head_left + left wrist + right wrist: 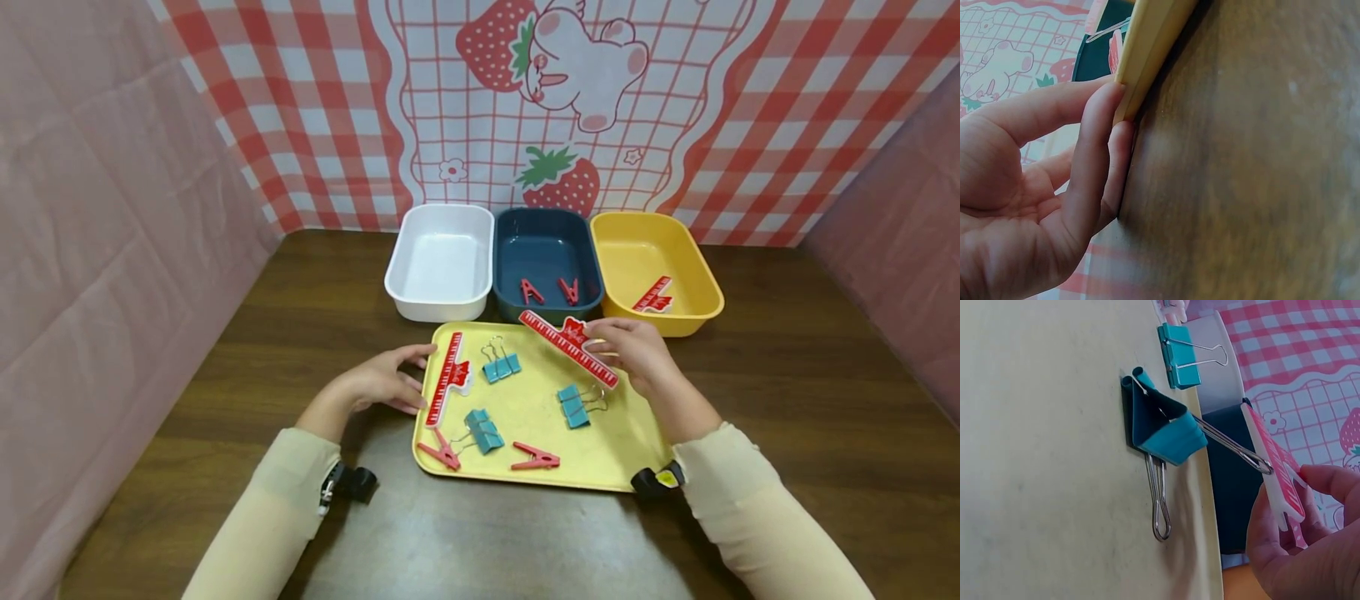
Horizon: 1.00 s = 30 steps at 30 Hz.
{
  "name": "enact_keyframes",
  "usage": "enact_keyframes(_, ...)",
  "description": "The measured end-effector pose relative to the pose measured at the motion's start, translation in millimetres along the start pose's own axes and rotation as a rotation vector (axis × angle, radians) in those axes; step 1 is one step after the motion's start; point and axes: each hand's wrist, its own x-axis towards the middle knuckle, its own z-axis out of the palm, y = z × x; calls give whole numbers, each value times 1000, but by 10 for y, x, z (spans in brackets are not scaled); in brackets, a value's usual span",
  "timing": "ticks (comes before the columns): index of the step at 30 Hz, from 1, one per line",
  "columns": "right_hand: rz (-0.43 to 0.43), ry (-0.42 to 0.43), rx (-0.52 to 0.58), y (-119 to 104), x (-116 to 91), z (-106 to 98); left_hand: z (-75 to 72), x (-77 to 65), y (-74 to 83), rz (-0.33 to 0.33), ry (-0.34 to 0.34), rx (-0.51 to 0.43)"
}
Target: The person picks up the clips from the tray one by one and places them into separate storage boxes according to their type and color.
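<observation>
right hand (633,350) has a long red clip (564,342) pinched by its handle above the yellow tray (525,417), so the bar sticks out free, while the left hand (378,379) just rests loose fingers on the tray's edge, probably to keep it steady tbh

Head view: held red keyboard-patterned clip (567,347) bears lettering (574,332) too small to read; both sleeves (262,517) cut off below. Left-wrist view: wooden tabletop (1241,156) blurred, left hand (1038,200) cropped. Right-wrist view: right hand (1310,556) cropped, partly hiding the clip.
</observation>
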Motion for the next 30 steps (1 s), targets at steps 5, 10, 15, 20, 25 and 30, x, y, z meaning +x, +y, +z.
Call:
enact_keyframes(5, -14, 29, 25, -10, -13, -46, 1, -17, -7, 25, -14, -8)
enact_keyframes(10, -16, 38, 64, -11, -30, -113, 7, -17, -7, 26, -12, -16)
enact_keyframes(15, -24, 40, 119, -11, -43, -171, 5, -4, -9, 16, -6, -6)
enact_keyframes(20, -23, 40, 200, -10, -48, -209, 3, 2, -8, 7, -2, 2)
enact_keyframes(25, -37, 41, 281, -19, -65, -253, 1, 0, -12, 20, -11, 2)
enact_keyframes(30, -50, 53, 339, -26, -79, -291, 0, -10, -10, 29, -15, -6)
